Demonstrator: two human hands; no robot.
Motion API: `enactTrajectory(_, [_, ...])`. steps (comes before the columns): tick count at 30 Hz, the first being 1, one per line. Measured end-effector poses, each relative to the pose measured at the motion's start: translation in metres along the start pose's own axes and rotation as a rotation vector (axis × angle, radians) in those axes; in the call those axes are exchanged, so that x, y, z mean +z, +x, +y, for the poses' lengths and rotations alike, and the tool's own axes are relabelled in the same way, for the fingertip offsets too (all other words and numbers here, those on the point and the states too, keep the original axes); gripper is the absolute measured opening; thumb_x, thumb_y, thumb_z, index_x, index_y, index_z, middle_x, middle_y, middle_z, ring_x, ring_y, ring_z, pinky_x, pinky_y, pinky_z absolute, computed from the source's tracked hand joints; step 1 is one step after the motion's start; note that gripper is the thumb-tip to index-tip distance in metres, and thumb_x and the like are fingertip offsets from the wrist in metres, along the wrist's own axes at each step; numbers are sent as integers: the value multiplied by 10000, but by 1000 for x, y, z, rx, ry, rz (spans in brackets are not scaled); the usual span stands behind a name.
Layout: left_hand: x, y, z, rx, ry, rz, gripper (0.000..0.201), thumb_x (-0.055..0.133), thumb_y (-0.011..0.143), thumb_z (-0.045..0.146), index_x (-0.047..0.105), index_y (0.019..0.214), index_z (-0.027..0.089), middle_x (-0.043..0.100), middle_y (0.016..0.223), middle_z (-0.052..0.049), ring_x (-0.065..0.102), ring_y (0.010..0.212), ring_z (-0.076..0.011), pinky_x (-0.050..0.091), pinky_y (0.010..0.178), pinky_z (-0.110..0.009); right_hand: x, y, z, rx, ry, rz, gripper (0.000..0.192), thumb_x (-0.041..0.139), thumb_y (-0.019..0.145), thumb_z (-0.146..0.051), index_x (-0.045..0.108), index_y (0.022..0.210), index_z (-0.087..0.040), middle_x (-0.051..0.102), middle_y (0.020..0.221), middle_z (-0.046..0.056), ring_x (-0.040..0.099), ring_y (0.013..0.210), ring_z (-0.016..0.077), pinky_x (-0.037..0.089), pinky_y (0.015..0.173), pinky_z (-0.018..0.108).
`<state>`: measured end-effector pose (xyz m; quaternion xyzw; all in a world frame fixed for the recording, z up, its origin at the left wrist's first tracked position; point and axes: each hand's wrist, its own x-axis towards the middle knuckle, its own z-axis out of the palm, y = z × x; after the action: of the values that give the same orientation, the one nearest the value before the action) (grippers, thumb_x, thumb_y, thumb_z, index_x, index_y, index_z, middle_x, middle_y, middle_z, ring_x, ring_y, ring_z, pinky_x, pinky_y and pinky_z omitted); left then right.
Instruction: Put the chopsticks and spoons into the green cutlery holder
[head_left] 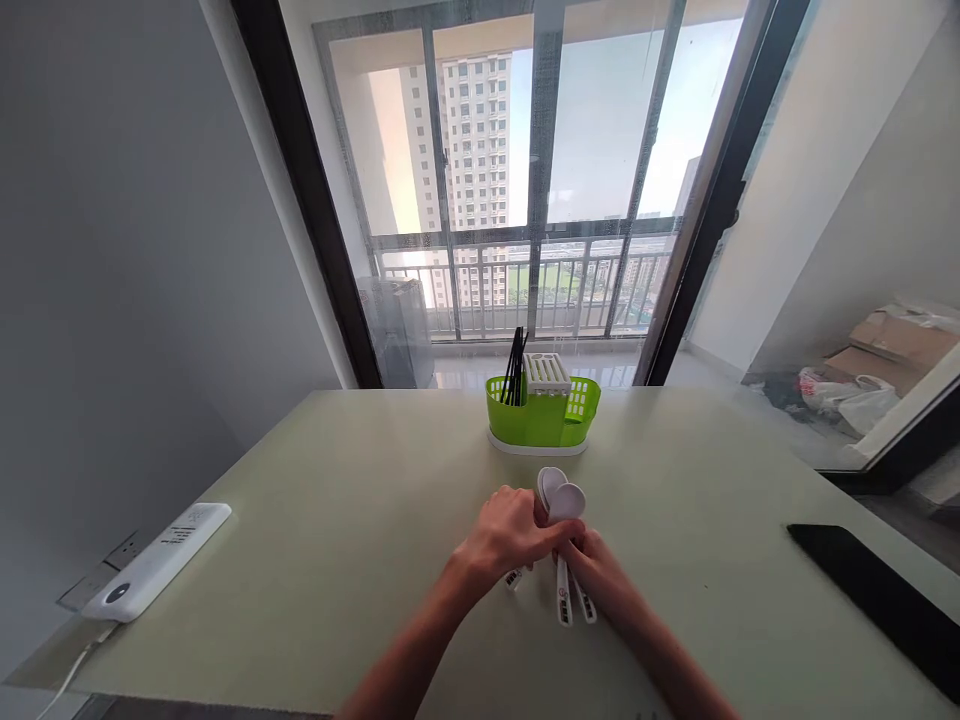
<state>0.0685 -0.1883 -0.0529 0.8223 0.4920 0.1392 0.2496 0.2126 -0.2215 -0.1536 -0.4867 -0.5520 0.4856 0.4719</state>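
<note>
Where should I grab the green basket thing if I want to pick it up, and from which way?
Grip the green caddy by its two rounded ends, one hand on each, coming in from the left and right sides. It is wider than deep, so the ends sit easy to reach. Avoid reaching over the top: black chopsticks stick up from its left part and a white slotted insert fills the middle.

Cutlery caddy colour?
Bright green caddy with a white base and white slotted insert, clearest in the head view.

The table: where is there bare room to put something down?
Bare stretches lie between the white power bank and the left hand, and between the right hand and the black slab. It is crowded between the spoons and the green caddy.
</note>
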Motion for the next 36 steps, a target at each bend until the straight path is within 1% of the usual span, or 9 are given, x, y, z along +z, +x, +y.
enactTrajectory(5, [4,-1,3,-28,79,44,607,481,903,670,752,684,172,726,634,-120,667,594,-229,411,572,-296,2,-1,-2,39,76,-45,681,562,762,-832,600,705,-155,503,611,-7,430,586,128,330,543,252])
enactTrajectory(9, [6,-2,0,-8,-6,82,566,487,916,645,723,700,178,704,619,-79,634,548,-188,392,543,-271,1,-3,-8,42,129,-87,631,569,807,-782,618,786,-154,533,655,-8,436,601,124,340,557,248])
enactTrajectory(14, [2,-3,-6,5,-153,269,500,516,917,610,658,690,187,668,600,-23,579,520,-135,389,524,-236,0,-6,-13,97,173,-71,591,601,790,-770,585,773,-179,497,640,-30,426,584,118,324,539,243])
enactTrajectory(17, [-11,-1,-12,-18,-294,397,508,473,942,619,626,712,192,592,515,14,530,438,-117,392,481,-226,-1,-7,-10,112,176,-36,568,614,794,-752,534,727,-194,462,629,-39,409,572,111,319,530,239])
enactTrajectory(20, [-37,5,-19,-33,-399,502,514,486,929,648,638,747,192,529,465,39,497,362,-114,376,417,-223,-1,-6,-7,90,124,25,565,610,802,-745,466,678,-212,381,601,-58,348,549,100,287,518,240])
enactTrajectory(24, [-79,19,-26,31,-391,647,521,471,945,644,654,790,181,658,621,6,552,374,-103,412,431,-223,0,-5,-11,66,69,43,598,573,785,-793,432,664,-225,330,596,-66,303,535,100,272,509,249])
enactTrajectory(28, [-111,43,-30,129,-236,733,475,402,1011,563,620,829,182,690,670,-1,594,422,-101,461,523,-228,1,-7,-21,49,33,38,614,552,771,-819,428,654,-229,330,593,-61,309,536,106,270,514,255])
enactTrajectory(31, [-119,65,-33,212,-147,741,371,368,1046,482,567,935,188,711,770,-4,596,438,-90,461,546,-229,2,-7,-23,45,22,42,619,541,769,-827,420,649,-232,332,584,-59,307,538,109,268,513,256])
enactTrajectory(36, [-111,98,-41,292,10,644,272,400,1050,439,516,1079,195,740,884,-16,615,470,-96,437,563,-228,2,-5,-16,27,50,14,596,544,807,-788,419,670,-222,306,629,-58,274,578,103,253,523,246])
